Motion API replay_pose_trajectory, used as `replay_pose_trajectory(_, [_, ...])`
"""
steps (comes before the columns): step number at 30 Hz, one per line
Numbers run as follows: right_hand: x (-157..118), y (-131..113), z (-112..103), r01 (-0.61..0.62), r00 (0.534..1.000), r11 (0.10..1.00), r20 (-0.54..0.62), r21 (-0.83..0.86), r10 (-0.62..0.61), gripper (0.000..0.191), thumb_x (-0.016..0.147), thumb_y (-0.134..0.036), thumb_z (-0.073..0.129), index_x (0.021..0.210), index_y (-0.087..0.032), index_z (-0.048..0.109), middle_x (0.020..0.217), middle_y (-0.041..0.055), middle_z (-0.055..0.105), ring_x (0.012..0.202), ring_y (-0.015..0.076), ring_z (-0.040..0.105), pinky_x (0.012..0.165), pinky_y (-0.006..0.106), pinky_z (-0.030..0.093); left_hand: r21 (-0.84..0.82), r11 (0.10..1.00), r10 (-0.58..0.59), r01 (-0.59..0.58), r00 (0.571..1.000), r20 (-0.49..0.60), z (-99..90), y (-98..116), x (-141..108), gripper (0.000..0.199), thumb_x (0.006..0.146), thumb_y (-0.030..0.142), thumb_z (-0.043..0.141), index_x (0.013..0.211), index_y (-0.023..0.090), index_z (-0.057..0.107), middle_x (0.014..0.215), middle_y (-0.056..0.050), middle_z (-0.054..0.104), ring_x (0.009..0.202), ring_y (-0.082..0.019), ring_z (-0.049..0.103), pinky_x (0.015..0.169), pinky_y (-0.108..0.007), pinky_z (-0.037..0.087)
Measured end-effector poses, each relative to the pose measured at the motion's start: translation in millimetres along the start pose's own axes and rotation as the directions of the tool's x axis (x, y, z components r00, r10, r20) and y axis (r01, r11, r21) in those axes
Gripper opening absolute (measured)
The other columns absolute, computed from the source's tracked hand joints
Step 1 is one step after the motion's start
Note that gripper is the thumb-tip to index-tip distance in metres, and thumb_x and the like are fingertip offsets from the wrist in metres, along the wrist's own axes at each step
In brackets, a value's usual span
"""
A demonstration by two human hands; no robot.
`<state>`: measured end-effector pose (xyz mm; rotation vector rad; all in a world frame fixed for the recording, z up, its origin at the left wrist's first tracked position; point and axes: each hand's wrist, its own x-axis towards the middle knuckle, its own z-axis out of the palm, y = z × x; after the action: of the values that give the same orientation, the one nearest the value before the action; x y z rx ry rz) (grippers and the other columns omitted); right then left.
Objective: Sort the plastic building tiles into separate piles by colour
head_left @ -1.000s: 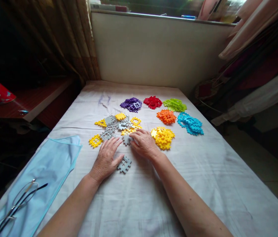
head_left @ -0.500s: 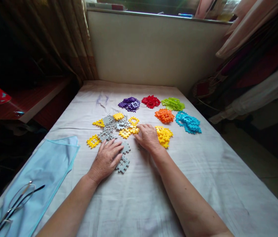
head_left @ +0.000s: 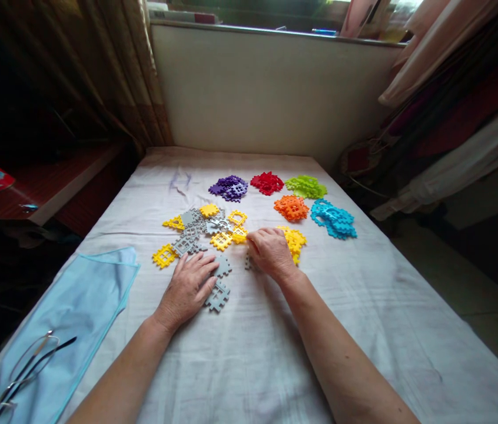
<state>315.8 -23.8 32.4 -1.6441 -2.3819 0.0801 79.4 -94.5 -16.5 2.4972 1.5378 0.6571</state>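
My left hand [head_left: 189,288] lies flat with its fingers spread, thumb and fingertips at the edge of two grey interlocking plastic pieces [head_left: 218,296]. Beyond its fingers is a mixed heap of grey pieces [head_left: 187,242] and several yellow pieces [head_left: 221,241], some with window-like openings. My right hand [head_left: 271,252] is closed, fingers curled down, between that heap and a pile of yellow pieces [head_left: 295,240]. What its fingertips hold, if anything, is hidden. Part of a grey piece [head_left: 248,262] shows under the right hand.
Farther back lie piles of purple [head_left: 229,188], red [head_left: 267,183], lime green [head_left: 306,186], orange [head_left: 291,208] and blue pieces [head_left: 334,219]. At the left, eyeglasses [head_left: 22,377] rest on a light blue cloth [head_left: 94,294]. A wall [head_left: 249,94] stands behind the cloth-covered table [head_left: 249,365].
My right hand has drawn back from the yellow pieces in the heap, and its fingers have curled in. A grey piece now shows beneath it. The left hand has barely moved.
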Motion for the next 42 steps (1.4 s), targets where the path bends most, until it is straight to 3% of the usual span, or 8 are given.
replay_pose_trajectory(6, [-12, 64, -15, -0.236, 0.901, 0.873, -0.24, 0.427, 0.361, 0.031, 0.091, -0.035, 0.048, 0.102, -0.02, 0.072, 0.095, 0.0083, 0.075, 0.083, 0.0213, 0.067, 0.077, 0.031, 0.047, -0.001, 1.0, 0.002, -0.002, 1.0, -0.002, 0.3, -1, 0, 0.037, 0.098, 0.038, 0.044, 0.126, 0.026, 0.064, 0.137, -0.006, 0.064, 0.135, -0.028, 0.05, 0.119, -0.06, 0.025])
replay_pose_trajectory(9, [-19, 103, -14, -0.361, 0.818, 0.667, -0.121, 0.652, 0.562, 0.033, 0.084, -0.042, 0.051, 0.089, -0.018, 0.072, 0.074, 0.0043, 0.07, 0.064, 0.0175, 0.062, 0.061, 0.028, 0.047, -0.003, 1.0, 0.004, -0.004, 1.0, -0.002, 0.5, -2, 0, 0.037, 0.098, 0.038, 0.044, 0.126, 0.026, 0.064, 0.137, -0.006, 0.063, 0.135, -0.028, 0.051, 0.119, -0.06, 0.026])
replay_pose_trajectory(13, [-26, 129, -7, -0.479, 0.773, 0.48, 0.094, 0.735, 0.627, 0.033, 0.073, -0.048, 0.062, 0.074, -0.017, 0.069, 0.057, -0.0001, 0.06, 0.052, 0.0129, 0.054, 0.05, 0.023, 0.041, -0.004, 1.0, 0.003, -0.003, 1.0, -0.003, 1.4, -3, -1, 0.036, 0.098, 0.038, 0.045, 0.126, 0.026, 0.064, 0.137, -0.007, 0.064, 0.135, -0.027, 0.05, 0.119, -0.06, 0.025])
replay_pose_trajectory(21, [-28, 137, 7, -0.608, 0.701, 0.486, 0.136, 0.628, 0.7, 0.033, 0.072, -0.042, 0.057, 0.082, -0.016, 0.076, 0.065, 0.0023, 0.068, 0.055, 0.015, 0.057, 0.049, 0.024, 0.04, -0.006, 1.0, -0.007, 0.007, 1.0, 0.015, 1.5, -3, -1, 0.036, 0.098, 0.038, 0.045, 0.126, 0.026, 0.064, 0.138, -0.006, 0.063, 0.136, -0.027, 0.049, 0.12, -0.06, 0.024])
replay_pose_trajectory(27, [-27, 136, 3, -0.575, 0.738, 0.663, -0.046, 0.479, 0.674, 0.03, 0.075, -0.037, 0.055, 0.085, -0.02, 0.078, 0.081, 0.005, 0.076, 0.075, 0.0208, 0.066, 0.067, 0.029, 0.049, -0.012, 1.0, -0.01, 0.01, 1.0, 0.011, 0.1, -1, 0, 0.036, 0.098, 0.038, 0.045, 0.126, 0.026, 0.065, 0.138, -0.007, 0.063, 0.136, -0.027, 0.05, 0.12, -0.059, 0.024])
replay_pose_trajectory(32, [-16, 97, -10, -0.392, 0.83, 0.811, -0.215, 0.434, 0.515, 0.03, 0.082, -0.034, 0.052, 0.093, -0.021, 0.077, 0.094, 0.0062, 0.077, 0.075, 0.0198, 0.067, 0.075, 0.032, 0.051, -0.013, 1.0, -0.012, 0.012, 1.0, 0.012, -0.3, -1, 1, 0.036, 0.098, 0.038, 0.045, 0.126, 0.026, 0.064, 0.138, -0.007, 0.063, 0.136, -0.027, 0.05, 0.119, -0.061, 0.024])
replay_pose_trajectory(37, [-6, 42, -7, -0.211, 0.947, 0.922, -0.165, 0.325, 0.275, 0.027, 0.088, -0.029, 0.053, 0.101, -0.022, 0.076, 0.103, 0.0067, 0.076, 0.088, 0.0201, 0.067, 0.083, 0.031, 0.05, -0.015, 1.0, -0.015, 0.015, 1.0, 0.01, -0.7, 1, 1, 0.036, 0.097, 0.037, 0.045, 0.125, 0.026, 0.065, 0.137, -0.007, 0.064, 0.135, -0.027, 0.051, 0.119, -0.06, 0.025])
replay_pose_trajectory(42, [8, 4, 3, -0.108, 0.993, 0.985, -0.042, 0.132, 0.114, 0.026, 0.092, -0.03, 0.056, 0.11, -0.022, 0.073, 0.115, 0.0092, 0.073, 0.109, 0.0243, 0.061, 0.096, 0.035, 0.045, -0.018, 1.0, -0.012, 0.012, 1.0, 0.01, -2.1, 2, 1, 0.036, 0.098, 0.037, 0.045, 0.125, 0.026, 0.065, 0.136, -0.007, 0.064, 0.134, -0.028, 0.051, 0.119, -0.061, 0.025])
